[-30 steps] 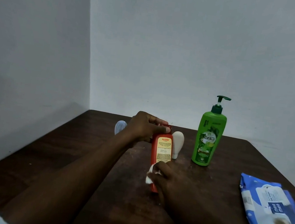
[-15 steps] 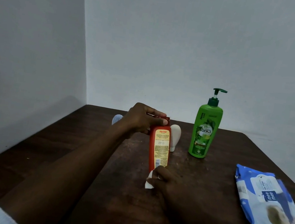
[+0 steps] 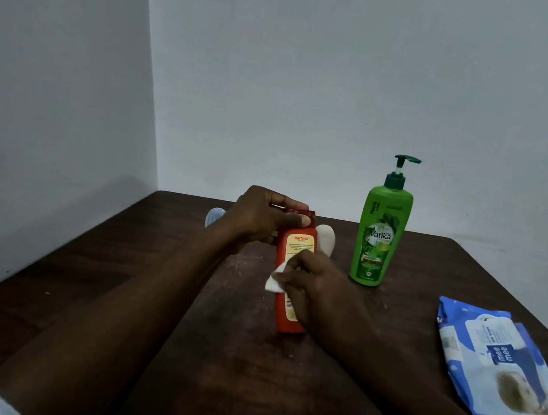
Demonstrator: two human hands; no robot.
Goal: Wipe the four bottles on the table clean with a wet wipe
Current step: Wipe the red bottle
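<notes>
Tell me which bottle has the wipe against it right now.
The red bottle: the left hand grips its cap while the right hand presses a white wipe to its side. The green pump bottle stands apart, untouched.

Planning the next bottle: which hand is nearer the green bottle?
Right. The right hand, holding the wipe against the red bottle, sits just left of the green bottle; the left hand grips the red bottle's top, farther left.

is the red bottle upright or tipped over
Upright: the red bottle stands on its base on the table, left hand gripping its cap.
</notes>
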